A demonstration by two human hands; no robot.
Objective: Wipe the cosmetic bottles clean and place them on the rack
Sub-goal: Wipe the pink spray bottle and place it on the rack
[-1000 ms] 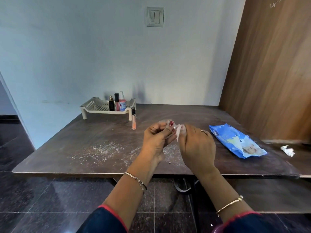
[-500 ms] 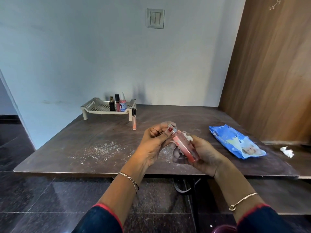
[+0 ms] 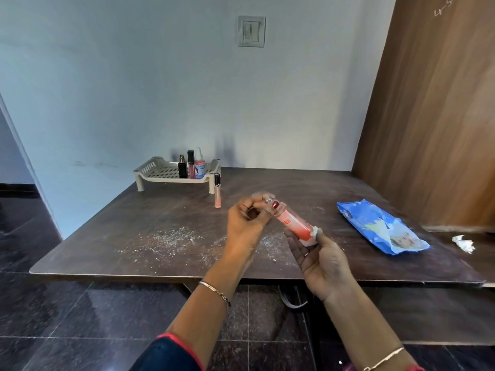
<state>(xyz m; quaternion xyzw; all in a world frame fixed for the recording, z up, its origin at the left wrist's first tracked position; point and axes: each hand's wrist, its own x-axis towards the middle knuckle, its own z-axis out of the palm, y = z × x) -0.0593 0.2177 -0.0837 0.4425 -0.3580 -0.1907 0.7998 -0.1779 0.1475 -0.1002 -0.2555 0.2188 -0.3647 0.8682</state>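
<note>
Dusty table [image 3: 160,210]: left hand [image 3: 246,226] pinches bottle [image 3: 293,223] cap, steadying it; right hand [image 3: 321,261] grips wipe [image 3: 314,232] around base, for cleaning.

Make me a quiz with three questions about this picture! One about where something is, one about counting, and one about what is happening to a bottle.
1. Where is the blue wipes packet?
A. on the floor
B. on the right side of the table
C. inside a drawer

2. How many bottles stand on the rack?
A. one
B. six
C. three

3. What is happening to the pink bottle?
A. held in both hands
B. lying flat on the table
C. standing on the rack

Answers: 1 B, it lies on the tabletop at the right. 2 C, a black bottle, a pink tube and a spray bottle. 3 A, the left hand pinches its cap end and the right hand holds its base with a white wipe.
</note>
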